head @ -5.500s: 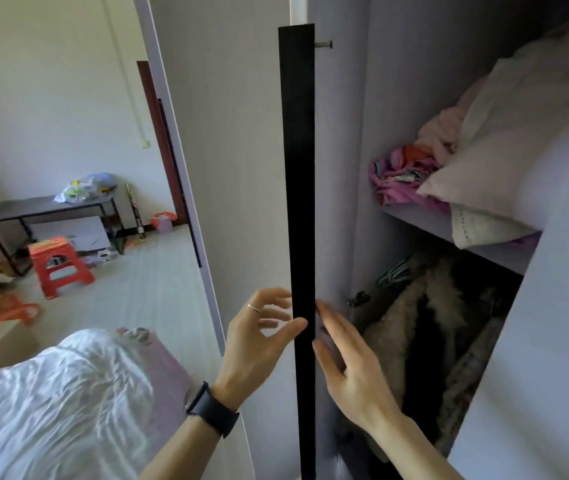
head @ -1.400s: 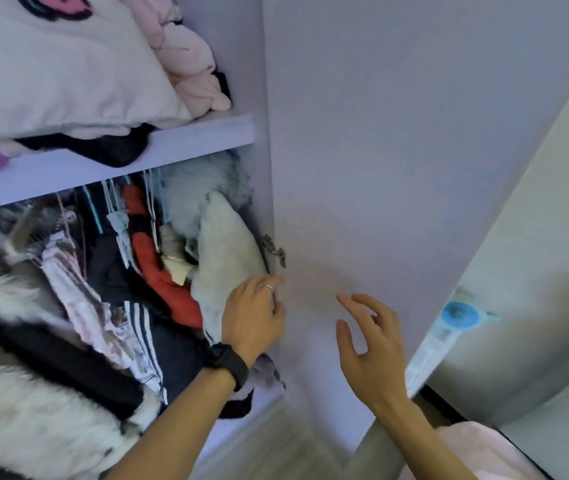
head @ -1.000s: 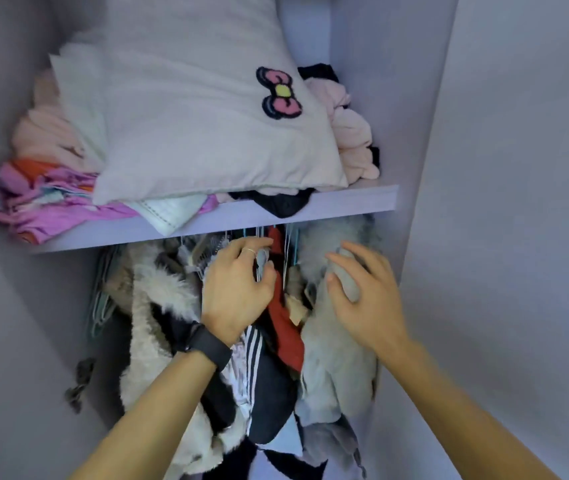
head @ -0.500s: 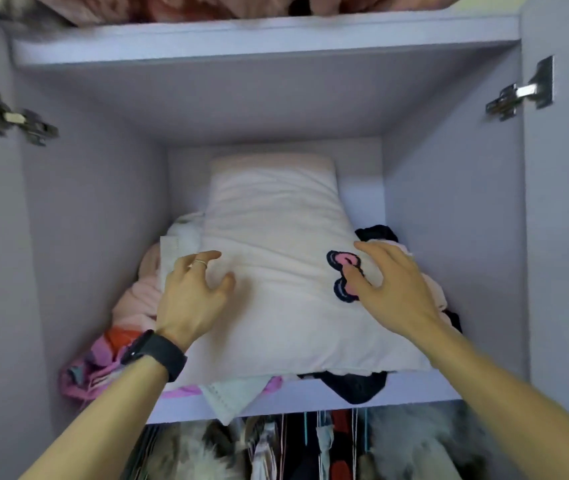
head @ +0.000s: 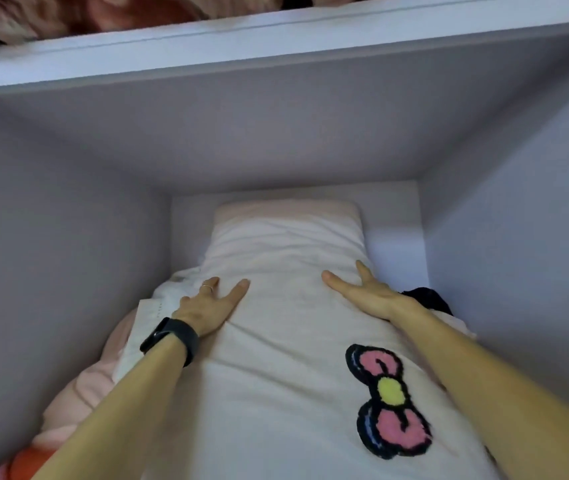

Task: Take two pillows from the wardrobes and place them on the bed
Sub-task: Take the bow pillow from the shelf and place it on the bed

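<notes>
A white pillow (head: 286, 341) with a pink bow patch (head: 388, 403) lies lengthwise on the wardrobe shelf, on top of folded clothes. My left hand (head: 207, 306), with a black watch on the wrist, presses on the pillow's left side; its thumb is on top and its fingers curl over the edge. My right hand (head: 369, 296) holds the right side the same way, with most fingers hidden behind the pillow. The pillow's far end (head: 286, 213) reaches the back wall. No bed is in view.
The wardrobe compartment closes in on both sides, and an upper shelf (head: 276, 32) carrying reddish fabric sits just overhead. Pink bedding (head: 79, 393) and a white folded cloth (head: 148, 313) lie left of the pillow, and a black garment (head: 425, 299) lies to its right.
I opened the wardrobe doors and raised both hands from the hanging clothes to the shelf. Both hands have since slid deeper along the pillow's sides, and the view has moved closer.
</notes>
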Action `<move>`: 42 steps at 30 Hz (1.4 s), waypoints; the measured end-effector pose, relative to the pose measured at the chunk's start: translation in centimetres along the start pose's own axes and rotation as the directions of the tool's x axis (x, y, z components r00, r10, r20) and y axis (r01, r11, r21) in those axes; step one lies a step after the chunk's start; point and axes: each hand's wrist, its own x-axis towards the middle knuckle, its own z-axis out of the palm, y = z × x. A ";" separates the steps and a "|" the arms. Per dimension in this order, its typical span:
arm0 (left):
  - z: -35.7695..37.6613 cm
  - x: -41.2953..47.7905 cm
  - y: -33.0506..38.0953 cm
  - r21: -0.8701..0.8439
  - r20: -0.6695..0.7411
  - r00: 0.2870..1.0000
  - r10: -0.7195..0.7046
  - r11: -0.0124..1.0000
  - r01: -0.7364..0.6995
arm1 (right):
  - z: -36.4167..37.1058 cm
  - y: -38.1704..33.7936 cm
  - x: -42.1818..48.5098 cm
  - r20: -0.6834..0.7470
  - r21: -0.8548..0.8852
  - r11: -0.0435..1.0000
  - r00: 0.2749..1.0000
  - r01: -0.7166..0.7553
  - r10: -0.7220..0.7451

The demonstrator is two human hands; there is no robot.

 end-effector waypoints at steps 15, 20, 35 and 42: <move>2.2 0.2 0.5 0.022 -0.333 0.928 0.167 0.985 -0.169 | 3.1 0.3 1.7 -0.377 -0.200 0.968 0.900 0.151 -0.218; 1.1 -4.4 0.9 0.051 -0.421 0.885 0.199 0.979 -0.195 | 2.7 -0.5 -3.1 -0.443 -0.223 0.950 0.846 0.218 -0.298; -3.7 -28.1 -10.8 0.118 -0.666 0.724 0.181 0.983 -0.138 | 16.6 4.0 -23.8 -0.624 0.083 0.833 0.680 0.548 -0.385; -6.6 -38.4 -16.3 0.325 -0.668 0.719 0.192 0.944 0.049 | 26.1 5.2 -30.2 -0.568 0.294 0.709 0.714 0.641 -0.410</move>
